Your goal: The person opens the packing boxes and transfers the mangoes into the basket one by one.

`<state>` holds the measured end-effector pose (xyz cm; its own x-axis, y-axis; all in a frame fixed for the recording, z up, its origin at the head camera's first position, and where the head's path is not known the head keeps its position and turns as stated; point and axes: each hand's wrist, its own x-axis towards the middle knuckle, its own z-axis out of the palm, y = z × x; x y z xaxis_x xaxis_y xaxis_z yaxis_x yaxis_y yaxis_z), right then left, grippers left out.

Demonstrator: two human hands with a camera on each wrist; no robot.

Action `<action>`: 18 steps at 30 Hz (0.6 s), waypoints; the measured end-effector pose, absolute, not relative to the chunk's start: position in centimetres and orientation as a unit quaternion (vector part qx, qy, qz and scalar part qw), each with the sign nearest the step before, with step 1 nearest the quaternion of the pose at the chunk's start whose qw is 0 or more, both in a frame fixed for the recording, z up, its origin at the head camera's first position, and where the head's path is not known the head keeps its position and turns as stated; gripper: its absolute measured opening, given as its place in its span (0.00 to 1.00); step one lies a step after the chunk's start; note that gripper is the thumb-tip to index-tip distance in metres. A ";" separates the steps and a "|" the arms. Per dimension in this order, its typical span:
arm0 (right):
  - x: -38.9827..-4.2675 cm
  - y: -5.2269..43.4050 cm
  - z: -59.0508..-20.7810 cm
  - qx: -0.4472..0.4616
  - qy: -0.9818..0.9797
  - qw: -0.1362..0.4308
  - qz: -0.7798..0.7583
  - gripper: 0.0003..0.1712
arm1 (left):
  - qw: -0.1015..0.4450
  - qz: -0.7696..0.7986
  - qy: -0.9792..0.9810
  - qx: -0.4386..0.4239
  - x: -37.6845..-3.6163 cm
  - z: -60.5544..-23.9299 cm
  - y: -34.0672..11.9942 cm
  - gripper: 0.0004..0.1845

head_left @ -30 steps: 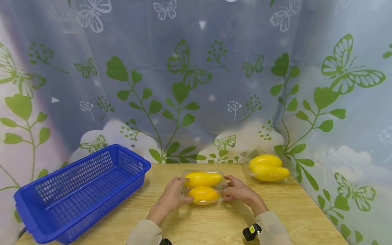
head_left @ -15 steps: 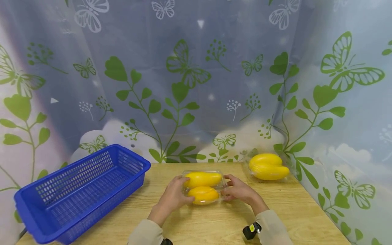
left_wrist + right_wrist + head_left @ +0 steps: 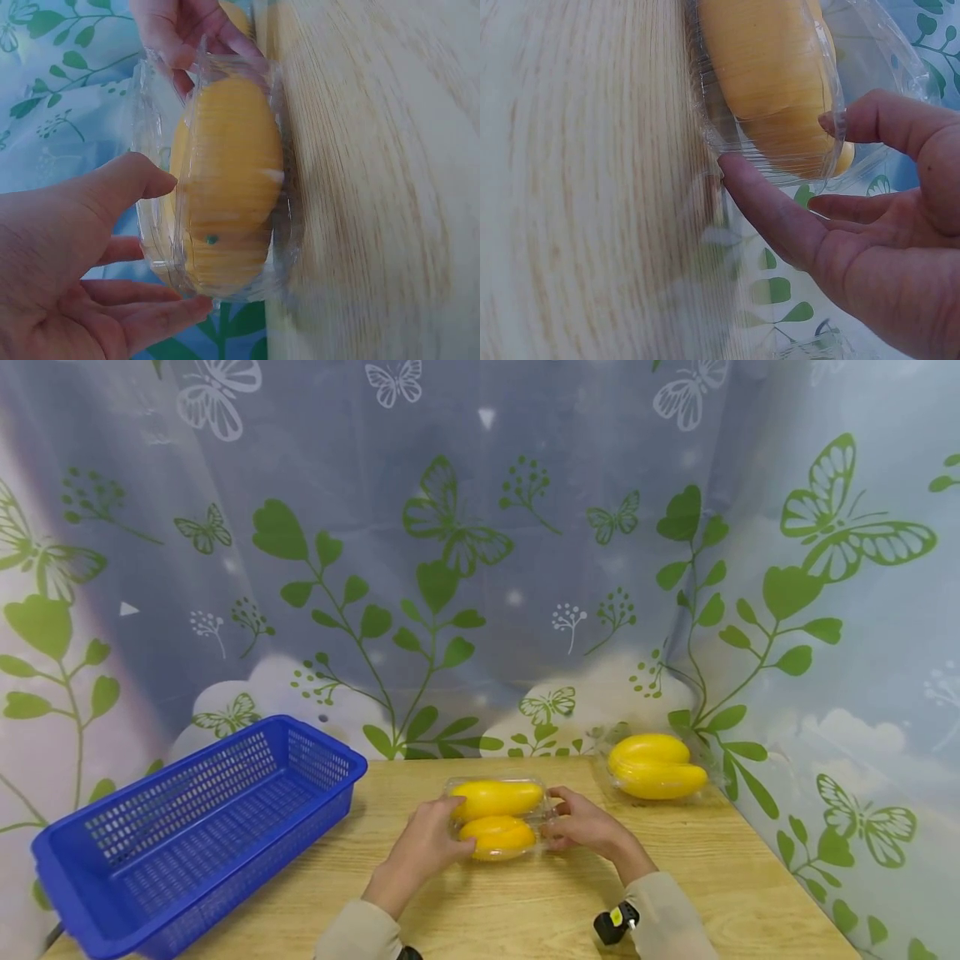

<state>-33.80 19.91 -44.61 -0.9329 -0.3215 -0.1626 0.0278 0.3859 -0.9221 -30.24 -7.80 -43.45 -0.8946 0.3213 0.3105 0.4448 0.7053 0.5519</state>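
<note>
Low in the centre of the head view, a clear plastic box (image 3: pixel 497 817) with two yellow fruits sits on the wooden tabletop (image 3: pixel 525 902). The left hand (image 3: pixel 423 846) clasps its left end, thumb and fingers curled round it. The right hand (image 3: pixel 587 827) pinches the right end likewise.

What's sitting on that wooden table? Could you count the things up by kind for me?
Clear plastic clamshell packs: 2, the held pack and the far pack
Yellow mangoes: 4, two in each pack
Blue plastic basket: 1
Total: 7
</note>
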 end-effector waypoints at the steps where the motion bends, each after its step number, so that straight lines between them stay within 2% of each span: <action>1: -33.8 19.9 -44.6 -0.091 0.816 0.161 -0.547 0.46 | 0.097 -0.317 -0.920 -0.210 -30.3 -43.4 -7.8 0.32; 7: -33.8 19.9 -44.4 -0.097 0.816 0.163 -0.546 0.45 | 0.108 -0.286 -0.926 -0.221 -30.3 -43.3 -7.7 0.31; 18: -33.8 20.0 -44.5 -0.092 0.819 0.162 -0.543 0.43 | 0.094 -0.280 -0.931 -0.214 -30.1 -43.1 -7.7 0.32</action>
